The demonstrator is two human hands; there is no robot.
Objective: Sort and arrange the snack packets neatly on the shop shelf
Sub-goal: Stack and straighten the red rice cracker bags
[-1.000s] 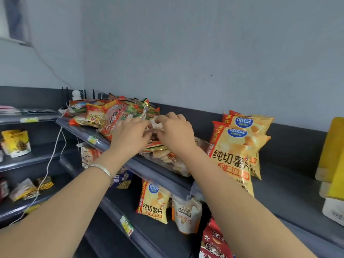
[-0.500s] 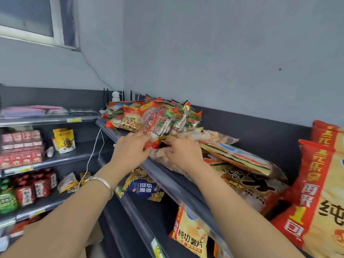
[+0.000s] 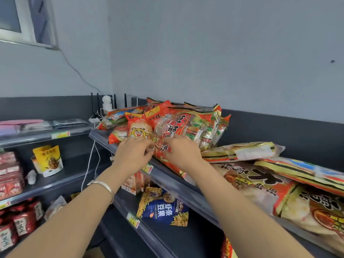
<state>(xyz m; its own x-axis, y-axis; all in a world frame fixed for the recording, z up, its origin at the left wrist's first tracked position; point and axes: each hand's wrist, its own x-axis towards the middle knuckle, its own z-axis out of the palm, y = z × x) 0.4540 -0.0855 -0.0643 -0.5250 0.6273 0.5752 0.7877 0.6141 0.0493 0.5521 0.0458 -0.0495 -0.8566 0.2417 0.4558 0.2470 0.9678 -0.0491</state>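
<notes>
Nearest, a silver bracelet (image 3: 104,185) is sitting on the left wrist, and both forearms are reaching up toward twelve o'clock. Beneath them, at six o'clock of the hands, a blue packet (image 3: 163,209) is lying flat on the lower shelf (image 3: 176,239), outside the present handling.

The left hand (image 3: 133,154) and the right hand (image 3: 181,154) are meeting at the front rail of the top shelf (image 3: 173,180). Both are pinching the near end of a red cracker packet (image 3: 170,131), with fingers curled onto its lower seam. The left is holding at seven o'clock of the packet and the right at five o'clock. The packet is lying lengthwise on the top shelf, its far end resting against the heap behind.

Judgement: the two-handed hold is steadying a long, slippery packet so that it can be squared against its neighbours rather than sliding over the rail.

At nine o'clock of the held packet, a cartoon-face packet (image 3: 138,131) is lying just beside it. At three o'clock of the hands, a gold-edged packet (image 3: 242,151) and two large cracker packets (image 3: 260,185) are lying overlapped and askew. These appear unsorted, so much of the task is likely remaining.

Farther back, at twelve o'clock, a heap of red packets (image 3: 195,118) is slumping toward the wall. Farthest, at eleven o'clock, a white device (image 3: 107,104) is standing in the corner, cables trailing down.
</notes>
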